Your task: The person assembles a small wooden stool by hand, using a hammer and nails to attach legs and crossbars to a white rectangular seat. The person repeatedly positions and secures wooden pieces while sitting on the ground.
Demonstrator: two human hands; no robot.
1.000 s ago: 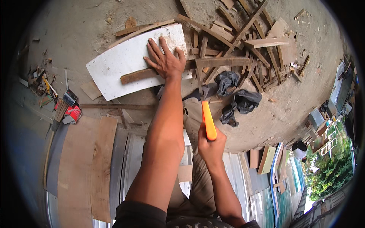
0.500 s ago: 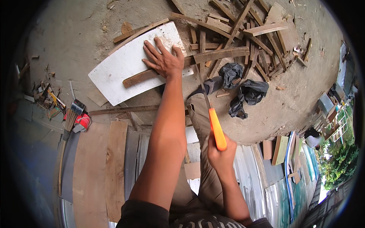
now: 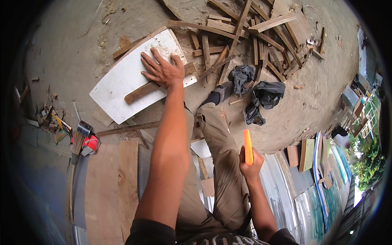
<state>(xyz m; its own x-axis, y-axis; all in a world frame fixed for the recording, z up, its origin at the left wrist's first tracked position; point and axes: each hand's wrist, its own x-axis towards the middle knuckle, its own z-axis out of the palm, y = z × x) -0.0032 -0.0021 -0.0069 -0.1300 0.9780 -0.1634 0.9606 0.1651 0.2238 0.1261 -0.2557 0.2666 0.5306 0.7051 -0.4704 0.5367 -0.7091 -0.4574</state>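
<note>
Wooden strip (image 3: 141, 93): slants across the white board (image 3: 120, 83) near its lower edge; one end reaches just past the right edge, near the right corner.
Black plastic bags (image 3: 269, 98): crumpled on the ground, off the board's right corner; contents hidden.
Red container (image 3: 91, 143): below and left of the board's lower corner, beside a dark can (image 3: 84, 128); what either holds cannot be made out.
Left hand (image 3: 165, 74): palm down, fingers spread on the board, heel over the strip; clasping nothing, arm stretched well forward.
Right hand (image 3: 253, 163): wrapped around the orange handle of the handsaw (image 3: 248, 147), nearer the body than the left.
Handsaw blade: points away from the body, past the bags.
</note>
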